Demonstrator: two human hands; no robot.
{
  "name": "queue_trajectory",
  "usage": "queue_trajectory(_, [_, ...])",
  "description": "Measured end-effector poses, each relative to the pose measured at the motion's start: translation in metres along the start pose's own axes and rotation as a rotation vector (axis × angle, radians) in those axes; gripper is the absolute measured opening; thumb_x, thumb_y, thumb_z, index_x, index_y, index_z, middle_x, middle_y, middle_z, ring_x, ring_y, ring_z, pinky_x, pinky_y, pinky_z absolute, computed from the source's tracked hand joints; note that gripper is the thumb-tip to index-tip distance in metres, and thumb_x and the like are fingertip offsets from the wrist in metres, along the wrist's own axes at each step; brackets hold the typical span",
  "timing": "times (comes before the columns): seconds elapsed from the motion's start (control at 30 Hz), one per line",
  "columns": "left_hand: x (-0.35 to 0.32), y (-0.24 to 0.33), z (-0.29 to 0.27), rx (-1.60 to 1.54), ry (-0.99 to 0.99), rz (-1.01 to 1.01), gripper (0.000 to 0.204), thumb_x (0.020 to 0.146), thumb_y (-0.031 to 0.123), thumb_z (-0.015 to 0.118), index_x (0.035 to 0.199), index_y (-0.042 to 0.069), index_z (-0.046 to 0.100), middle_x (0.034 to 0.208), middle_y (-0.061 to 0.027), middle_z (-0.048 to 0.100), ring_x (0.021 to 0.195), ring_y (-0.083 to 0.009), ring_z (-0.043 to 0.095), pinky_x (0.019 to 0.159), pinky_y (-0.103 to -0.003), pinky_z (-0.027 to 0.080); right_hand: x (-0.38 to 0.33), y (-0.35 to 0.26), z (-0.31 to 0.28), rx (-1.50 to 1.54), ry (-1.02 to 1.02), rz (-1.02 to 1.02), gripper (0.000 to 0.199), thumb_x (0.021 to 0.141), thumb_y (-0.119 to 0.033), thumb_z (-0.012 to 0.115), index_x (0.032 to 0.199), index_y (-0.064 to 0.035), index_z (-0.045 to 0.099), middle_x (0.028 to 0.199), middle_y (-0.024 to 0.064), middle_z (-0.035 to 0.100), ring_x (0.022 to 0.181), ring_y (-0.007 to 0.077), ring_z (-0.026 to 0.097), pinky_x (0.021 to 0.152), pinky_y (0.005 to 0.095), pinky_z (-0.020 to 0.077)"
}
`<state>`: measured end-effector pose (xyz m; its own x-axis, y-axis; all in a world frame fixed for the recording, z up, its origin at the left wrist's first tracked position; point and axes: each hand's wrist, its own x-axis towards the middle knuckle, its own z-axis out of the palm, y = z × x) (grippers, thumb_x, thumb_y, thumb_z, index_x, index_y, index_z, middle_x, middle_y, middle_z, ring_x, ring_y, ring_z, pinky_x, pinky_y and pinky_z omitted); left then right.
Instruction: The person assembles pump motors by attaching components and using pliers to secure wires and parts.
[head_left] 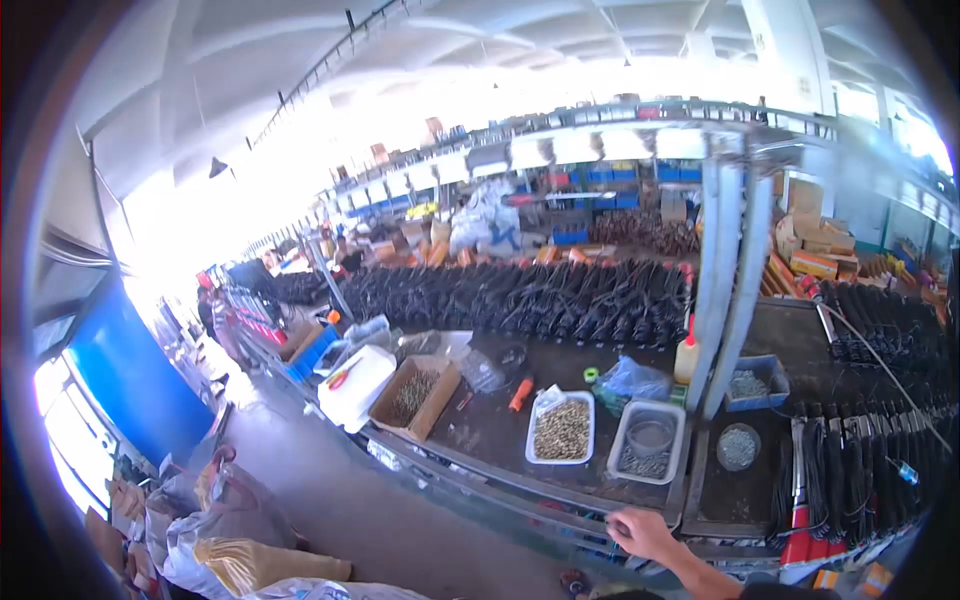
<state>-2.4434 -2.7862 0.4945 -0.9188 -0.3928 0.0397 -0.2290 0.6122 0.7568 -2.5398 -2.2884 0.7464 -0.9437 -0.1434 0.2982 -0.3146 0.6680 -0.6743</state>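
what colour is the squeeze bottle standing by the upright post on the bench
The squeeze bottle is pale yellow with a red nozzle; the head view shows it.

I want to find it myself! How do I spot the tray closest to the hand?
Start at the long dark workbench. Near its front edge, above the hand, two pale trays sit side by side. It's the right, grey tray, holding a round tub and grey bits, not its neighbour heaped with brownish screws.

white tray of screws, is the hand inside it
No, the hand rests on the front edge of the workbench, apart from the white tray of screws farther back.
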Motion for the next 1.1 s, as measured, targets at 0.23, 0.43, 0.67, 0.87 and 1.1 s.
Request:
queue_trajectory(0.23, [-0.005, -0.046, -0.105, -0.023, 0.168, -0.398, 0.029, 0.095, 0.024, 0.068, 0.110, 0.000, 0.073, 0.097, -0.0146, 0.075, 0.088, -0.0243, 0.070, 0.083, -0.038, 0.055, 0.323, -0.075, 0.083, 0.810, -0.135, -0.075, 0.022, 0.104, -0.027, 0.062, 0.111, -0.0060, 0.066, 0.084, -0.0019, 0.064, 0.069, 0.0069, 0.055, 0.059, 0.0274, 0.0449])
queue_trajectory(0.43, [0.128, -0.088, -0.109, -0.235, 0.246, -0.622, 0.031, 0.094, 0.023, 0.072, 0.111, -0.002, 0.074, 0.095, -0.0145, 0.076, 0.081, -0.0224, 0.070, 0.075, -0.036, 0.057, 0.658, -0.192, 0.059, 1.652, 0.081, -0.077, 0.021, 0.096, -0.028, 0.073, 0.101, -0.0103, 0.063, 0.074, 0.0000, 0.062, 0.057, 0.0083, 0.057, 0.047, 0.0237, 0.0415])
queue_trajectory(0.67, [0.335, -0.086, -0.169, -0.313, 0.166, -0.480, 0.030, 0.093, 0.020, 0.073, 0.109, -0.005, 0.073, 0.094, -0.0142, 0.075, 0.076, -0.0207, 0.069, 0.070, -0.035, 0.057, 0.835, -0.234, 0.049, 1.677, 0.799, 0.313, 0.039, 0.081, -0.041, 0.088, 0.081, -0.0175, 0.057, 0.066, -0.0034, 0.048, 0.046, 0.0087, 0.038, 0.039, 0.0263, 0.0330])
queue_trajectory(0.87, [0.504, -0.085, -0.208, -0.044, -0.042, -0.074, 0.022, 0.093, 0.018, 0.074, 0.098, -0.003, 0.076, 0.081, -0.0108, 0.075, 0.071, -0.0190, 0.066, 0.066, -0.036, 0.055, 0.823, -0.305, 0.046, 1.581, 1.118, -0.170, 0.028, 0.095, -0.031, 0.074, 0.104, -0.0040, 0.069, 0.088, 0.0017, 0.064, 0.075, 0.0093, 0.053, 0.065, 0.0254, 0.0440])
queue_trajectory(1.1, [0.543, 0.225, -0.242, -0.495, 0.032, 0.361, 0.023, 0.097, 0.022, 0.063, 0.088, 0.001, 0.065, 0.077, -0.0094, 0.063, 0.076, -0.0219, 0.061, 0.073, -0.039, 0.053, 0.653, -0.389, 0.123, 1.103, 0.687, -0.599, 0.029, 0.097, -0.030, 0.071, 0.113, -0.0063, 0.066, 0.084, 0.0007, 0.060, 0.073, 0.0067, 0.055, 0.057, 0.0233, 0.0432])
